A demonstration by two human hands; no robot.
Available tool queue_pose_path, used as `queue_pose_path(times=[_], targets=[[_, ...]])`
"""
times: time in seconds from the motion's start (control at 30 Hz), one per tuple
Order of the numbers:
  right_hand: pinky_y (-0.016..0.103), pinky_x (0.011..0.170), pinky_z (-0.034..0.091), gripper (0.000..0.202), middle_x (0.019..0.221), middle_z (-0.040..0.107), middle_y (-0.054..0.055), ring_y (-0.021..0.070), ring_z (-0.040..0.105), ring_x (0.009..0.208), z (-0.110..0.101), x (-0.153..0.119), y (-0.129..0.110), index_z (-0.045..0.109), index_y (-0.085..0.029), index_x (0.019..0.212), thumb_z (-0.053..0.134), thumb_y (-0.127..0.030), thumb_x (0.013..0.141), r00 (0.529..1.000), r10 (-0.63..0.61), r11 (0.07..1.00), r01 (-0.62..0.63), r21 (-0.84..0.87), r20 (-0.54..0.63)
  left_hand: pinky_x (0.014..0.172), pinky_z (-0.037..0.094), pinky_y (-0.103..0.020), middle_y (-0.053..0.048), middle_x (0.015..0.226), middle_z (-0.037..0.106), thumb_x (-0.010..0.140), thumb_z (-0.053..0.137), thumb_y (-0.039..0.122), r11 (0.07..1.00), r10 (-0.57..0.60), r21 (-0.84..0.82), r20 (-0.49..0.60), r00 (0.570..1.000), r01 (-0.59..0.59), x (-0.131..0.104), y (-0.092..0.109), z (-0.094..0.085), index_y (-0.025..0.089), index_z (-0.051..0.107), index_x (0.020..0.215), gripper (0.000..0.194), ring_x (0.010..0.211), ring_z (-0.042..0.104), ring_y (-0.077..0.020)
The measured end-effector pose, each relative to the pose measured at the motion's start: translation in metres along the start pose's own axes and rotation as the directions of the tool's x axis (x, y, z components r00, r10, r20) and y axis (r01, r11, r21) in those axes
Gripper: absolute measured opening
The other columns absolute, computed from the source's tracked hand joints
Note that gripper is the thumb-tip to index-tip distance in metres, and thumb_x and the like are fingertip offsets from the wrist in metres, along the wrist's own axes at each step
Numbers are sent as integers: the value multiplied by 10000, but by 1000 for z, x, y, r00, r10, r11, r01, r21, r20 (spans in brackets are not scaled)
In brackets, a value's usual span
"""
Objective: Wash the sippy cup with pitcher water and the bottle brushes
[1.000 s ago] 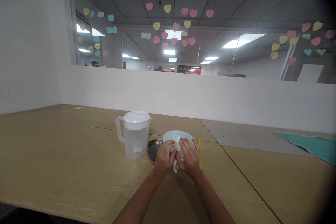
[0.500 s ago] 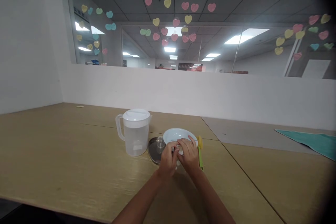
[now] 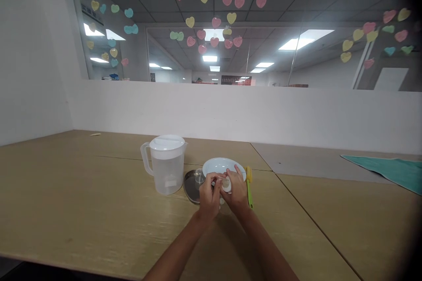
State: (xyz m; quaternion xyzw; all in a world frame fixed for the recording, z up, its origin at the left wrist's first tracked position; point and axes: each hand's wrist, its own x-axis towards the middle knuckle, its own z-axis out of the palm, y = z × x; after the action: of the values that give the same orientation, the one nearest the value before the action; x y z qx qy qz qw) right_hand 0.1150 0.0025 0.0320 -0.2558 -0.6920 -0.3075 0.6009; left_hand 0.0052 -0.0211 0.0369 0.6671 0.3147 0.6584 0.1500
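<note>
My right hand (image 3: 238,189) wraps round a small white rounded object (image 3: 226,184) with a pale beige patch on the side turned up; its kind is too small to tell. Against its left side my left hand (image 3: 209,193) is closed, thumb and fingers pinched together. What lies in that pinch, if anything, is hidden. Both hands are over the near rim of a white bowl (image 3: 219,164). Close to my left hand is a dark metal tray (image 3: 190,186) with a small clear cup (image 3: 199,176) in it. Small pale bits (image 3: 222,201) show beneath my hands.
A lidded clear pitcher (image 3: 167,171) stands left of the tray, its handle pointing left. Beside the bowl on the right lies a brush with a green handle (image 3: 249,195) and yellow head. A teal cloth (image 3: 389,169) lies at the far right, before the white wall (image 3: 198,109).
My right hand has turned, so more of the white object and its beige patch shows. The whole view has shifted slightly; the things on the table keep their places.
</note>
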Motion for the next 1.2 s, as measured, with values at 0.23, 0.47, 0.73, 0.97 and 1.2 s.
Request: queue_pose_path(times=[0.23, 0.47, 0.73, 0.97, 1.2], targets=[[575, 940, 375, 490, 943, 609, 81, 211, 598, 901, 3, -14, 14, 335, -170, 1240, 502, -368, 823, 997, 60, 997, -62, -50, -54, 883, 465, -348, -106, 1059, 627, 866, 429, 199, 932, 322, 137, 110, 940, -336, -6, -10, -6, 182, 487, 1120, 260, 1016, 569, -178], [526, 937, 384, 466, 862, 600, 55, 175, 582, 794, -2, -17, 19, 348, -172, 1265, 487, -289, 836, 997, 65, 995, -68, -68, -48, 904, 435, -403, -90, 1043, 654, 824, 505, 164, 760, 504, 359, 201, 840, -541, -8, -13, -1, 187, 510, 1144, 320, 994, 581, -206], [480, 874, 419, 500, 761, 588, 32, 171, 568, 714, 0, -9, 11, 362, -156, 1249, 549, -310, 811, 983, 144, 966, -165, -201, -113, 855, 438, -344, -33, 906, 682, 813, 549, 156, 783, 504, 356, 119, 856, -510, -10, -11, 4, 205, 550, 927, 125, 875, 597, -161], [460, 843, 424, 513, 727, 592, 20, 172, 553, 673, 0, -7, 10, 360, -167, 1245, 561, -335, 804, 985, 130, 951, -157, -266, -117, 806, 442, -317, -9, 788, 649, 799, 557, 120, 753, 565, 348, 91, 820, -558, -10, -14, 5, 201, 529, 868, 110, 761, 585, -137], [457, 850, 423, 455, 738, 585, 8, 169, 548, 700, -2, -7, 8, 394, -183, 1173, 587, -307, 780, 983, 139, 952, -166, -257, -121, 762, 451, -322, -12, 741, 600, 794, 558, 104, 716, 603, 383, 83, 793, -584, -11, -13, 7, 180, 534, 855, 101, 747, 558, -144]])
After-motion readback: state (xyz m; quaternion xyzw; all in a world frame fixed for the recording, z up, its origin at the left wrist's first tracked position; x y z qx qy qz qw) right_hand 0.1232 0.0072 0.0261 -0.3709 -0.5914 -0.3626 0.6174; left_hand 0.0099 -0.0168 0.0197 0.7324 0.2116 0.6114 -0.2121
